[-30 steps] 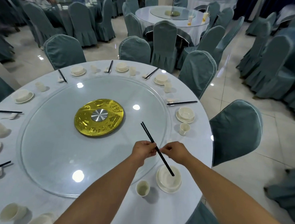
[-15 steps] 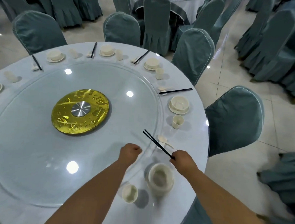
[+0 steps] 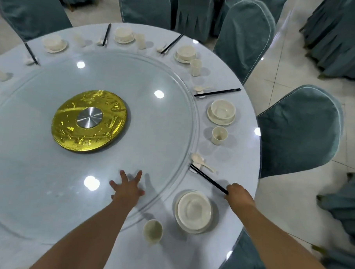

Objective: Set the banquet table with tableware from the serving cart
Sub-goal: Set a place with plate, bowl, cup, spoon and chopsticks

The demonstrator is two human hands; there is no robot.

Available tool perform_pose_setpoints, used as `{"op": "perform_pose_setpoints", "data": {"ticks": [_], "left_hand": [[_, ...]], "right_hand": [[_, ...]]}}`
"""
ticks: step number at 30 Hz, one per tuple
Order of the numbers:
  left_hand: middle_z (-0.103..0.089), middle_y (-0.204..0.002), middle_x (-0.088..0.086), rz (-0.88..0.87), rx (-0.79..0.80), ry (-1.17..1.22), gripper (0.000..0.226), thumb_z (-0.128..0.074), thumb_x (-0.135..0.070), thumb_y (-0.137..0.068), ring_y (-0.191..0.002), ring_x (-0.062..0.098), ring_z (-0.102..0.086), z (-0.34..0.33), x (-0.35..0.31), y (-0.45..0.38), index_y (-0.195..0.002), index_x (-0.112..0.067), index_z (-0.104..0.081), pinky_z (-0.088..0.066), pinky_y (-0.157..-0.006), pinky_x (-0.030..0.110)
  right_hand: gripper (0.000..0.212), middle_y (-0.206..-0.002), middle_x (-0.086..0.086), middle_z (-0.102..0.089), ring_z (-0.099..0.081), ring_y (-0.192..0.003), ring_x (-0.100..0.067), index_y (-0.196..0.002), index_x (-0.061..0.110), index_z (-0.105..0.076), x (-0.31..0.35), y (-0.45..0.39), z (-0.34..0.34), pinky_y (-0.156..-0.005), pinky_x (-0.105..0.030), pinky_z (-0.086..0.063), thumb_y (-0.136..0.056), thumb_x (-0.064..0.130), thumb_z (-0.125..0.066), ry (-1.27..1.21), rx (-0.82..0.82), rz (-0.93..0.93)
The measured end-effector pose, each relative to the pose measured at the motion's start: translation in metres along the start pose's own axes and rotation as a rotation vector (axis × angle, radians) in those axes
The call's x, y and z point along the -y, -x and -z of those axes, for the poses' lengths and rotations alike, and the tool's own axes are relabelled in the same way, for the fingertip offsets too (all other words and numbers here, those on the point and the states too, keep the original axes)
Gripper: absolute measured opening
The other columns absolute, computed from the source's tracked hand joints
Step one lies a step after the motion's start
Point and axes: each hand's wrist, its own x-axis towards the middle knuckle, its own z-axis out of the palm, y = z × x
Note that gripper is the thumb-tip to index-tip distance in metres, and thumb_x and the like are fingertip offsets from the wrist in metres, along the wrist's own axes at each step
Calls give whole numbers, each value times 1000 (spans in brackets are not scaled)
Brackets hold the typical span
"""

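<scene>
My right hand [image 3: 239,195] grips the near end of a pair of black chopsticks [image 3: 208,178]; their far tips lie on a small white rest beside a white spoon [image 3: 201,160]. Just left of that hand sit a white bowl on a saucer [image 3: 193,211] and a white cup [image 3: 152,232]. My left hand [image 3: 127,188] lies flat with fingers spread on the glass turntable [image 3: 156,133]. The round banquet table [image 3: 242,157] has a pale cloth.
More place settings ring the table: a bowl on a saucer [image 3: 222,112], a cup [image 3: 219,135], another chopstick pair [image 3: 218,92]. A gold disc [image 3: 89,120] marks the turntable's centre. Teal-covered chairs [image 3: 299,129] stand close around the table edge.
My left hand let go of the chopsticks and opened flat on the glass. My right hand lowered the chopsticks to the right, onto the rest by the spoon.
</scene>
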Motion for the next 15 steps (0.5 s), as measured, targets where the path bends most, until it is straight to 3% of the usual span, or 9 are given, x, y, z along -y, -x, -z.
{"op": "perform_pose_setpoints", "data": {"ticks": [10, 15], "left_hand": [[10, -157, 20, 26, 9, 54, 75, -47, -51, -96, -146, 47, 0, -8, 4, 1, -151, -48, 4, -29, -109, 64], [16, -157, 22, 37, 14, -16, 78, -45, -51, -97, -139, 50, -25, -9, 4, 4, -151, -45, 10, -26, -113, 61]], "right_hand": [[17, -109, -6, -54, -58, -95, -23, -109, 10, -57, 8, -15, 1, -73, -28, -43, -99, 19, -47, 45, -53, 26], [16, -110, -6, -55, -58, -95, -22, -110, 11, -57, 10, -18, 0, -72, -27, -42, -98, 13, -47, 82, -69, 34]]}}
